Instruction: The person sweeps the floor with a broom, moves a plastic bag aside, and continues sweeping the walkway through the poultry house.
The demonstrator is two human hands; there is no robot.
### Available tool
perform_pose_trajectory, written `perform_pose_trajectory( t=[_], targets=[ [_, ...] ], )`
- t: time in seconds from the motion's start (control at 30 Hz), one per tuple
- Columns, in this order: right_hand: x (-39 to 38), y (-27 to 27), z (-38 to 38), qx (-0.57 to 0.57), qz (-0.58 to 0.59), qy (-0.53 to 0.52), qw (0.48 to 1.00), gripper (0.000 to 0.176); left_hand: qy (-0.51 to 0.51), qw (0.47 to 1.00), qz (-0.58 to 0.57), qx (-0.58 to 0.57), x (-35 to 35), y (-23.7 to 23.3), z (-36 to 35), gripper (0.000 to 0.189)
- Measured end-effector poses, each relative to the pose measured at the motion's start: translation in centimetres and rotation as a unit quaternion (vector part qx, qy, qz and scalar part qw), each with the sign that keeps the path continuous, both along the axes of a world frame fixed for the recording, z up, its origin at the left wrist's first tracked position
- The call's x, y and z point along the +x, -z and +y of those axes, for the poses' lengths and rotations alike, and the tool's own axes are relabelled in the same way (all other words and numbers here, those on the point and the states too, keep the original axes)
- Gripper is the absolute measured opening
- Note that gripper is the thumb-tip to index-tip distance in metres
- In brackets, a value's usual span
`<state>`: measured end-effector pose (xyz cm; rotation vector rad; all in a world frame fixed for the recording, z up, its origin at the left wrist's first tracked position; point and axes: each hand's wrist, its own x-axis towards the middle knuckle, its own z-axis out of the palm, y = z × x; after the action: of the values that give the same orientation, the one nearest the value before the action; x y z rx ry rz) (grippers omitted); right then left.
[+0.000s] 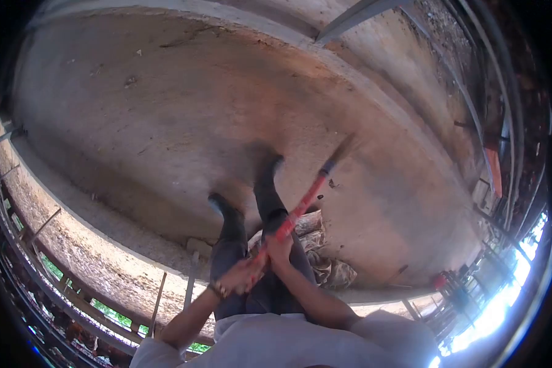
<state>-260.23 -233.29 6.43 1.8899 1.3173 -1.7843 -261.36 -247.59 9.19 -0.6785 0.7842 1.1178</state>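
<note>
A broom with a red-wrapped handle slants across my legs, its thin brown bristle end over the floor to the upper right, slightly blurred. My left hand, with a bracelet at the wrist, is closed round the lower end of the handle. Farther up the handle, my right hand is wrapped round it, just above my thighs. Beneath the broom and beside my right leg lies a crumpled pale sack.
A brown, dirt-stained concrete floor spreads around my dark boots. Low concrete kerbs border it, with a grey post at the top. Railings run along the lower left. Small dark bits lie near the broom.
</note>
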Motion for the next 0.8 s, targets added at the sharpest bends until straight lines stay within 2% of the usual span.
perform_pose_trajectory(
  t=[0.03, 0.07, 0.1, 0.13, 0.17, 0.23, 0.3, 0.37, 0.4, 0.47, 0.53, 0.63, 0.73, 0.77, 0.8],
  targets=[
    [-2.3, 2.1, 1.4, 0.029, 0.006, -0.043, 0.999, 0.006, -0.059, 0.998, 0.015, -0.02, -0.3, 1.8, 1.6, 0.023],
    [-1.9, 8.4, 1.7, -0.031, 0.041, -0.128, 0.99, 0.011, -0.118, 0.992, 0.029, -0.04, -0.3, 3.4, 3.7, 0.023],
    [-5.7, 8.8, 3.1, -0.017, 0.057, -0.309, 0.949, 0.017, -0.304, 0.948, -0.004, -0.092, 0.4, 5.3, 6.6, 0.024],
    [-7.2, 12.1, 3.3, -0.152, 0.096, -0.345, 0.921, 0.024, -0.38, 0.914, 0.028, -0.136, 0.6, 5.9, 9.2, 0.025],
    [-9.0, 13.0, 3.7, -0.182, 0.101, -0.383, 0.9, 0.022, -0.451, 0.874, 0.066, -0.171, 0.6, 6.3, 11.7, 0.025],
    [-13.2, 13.4, 5.0, -0.248, 0.134, -0.423, 0.861, 0.022, -0.395, 0.85, 0.281, -0.206, -2.6, 7.3, 15.9, 0.025],
    [-16.4, 9.8, 5.7, -0.33, 0.17, -0.414, 0.831, 0.024, -0.418, 0.801, 0.359, -0.236, -4.2, 6.4, 17.8, 0.025],
    [-15.8, 6.8, 5.0, -0.319, 0.185, -0.391, 0.843, 0.025, -0.401, 0.805, 0.357, -0.253, -5.5, 2.4, 16.8, 0.025],
    [-15.2, 5.0, 4.7, -0.31, 0.194, -0.384, 0.848, 0.026, -0.378, 0.834, 0.311, -0.255, -5.1, -1.3, 15.8, 0.024],
    [-13.2, -1.1, 3.9, -0.269, 0.163, -0.257, 0.914, 0.022, -0.261, 0.917, 0.245, -0.177, -4.3, -5.6, 11.1, 0.014],
    [-10.2, -5.1, 2.5, -0.234, 0.157, -0.11, 0.953, 0.02, -0.179, 0.965, 0.147, -0.12, -5.8, -10.5, 7.2, 0.015],
    [-7.7, -7.4, 1.2, -0.136, 0.094, 0.003, 0.986, 0.016, -0.056, 0.997, 0.033, 0.04, -6.0, -8.6, 0.5, 0.018],
    [-8.6, -3.8, 0.9, -0.017, 0.066, 0.066, 0.995, 0.007, -0.007, 0.978, -0.19, 0.083, -11.5, -1.6, 0.3, 0.022],
    [-10.6, -0.5, 1.7, 0.015, 0.055, 0.067, 0.996, 0.003, -0.023, 0.993, -0.109, 0.05, -14.6, -1.5, 2.2, 0.022],
    [-12.1, 4.1, 2.7, -0.045, 0.062, -0.029, 0.997, 0.009, -0.041, 0.999, -0.028, 0.017, -16.9, -1.8, 4.3, 0.023]
  ],
)
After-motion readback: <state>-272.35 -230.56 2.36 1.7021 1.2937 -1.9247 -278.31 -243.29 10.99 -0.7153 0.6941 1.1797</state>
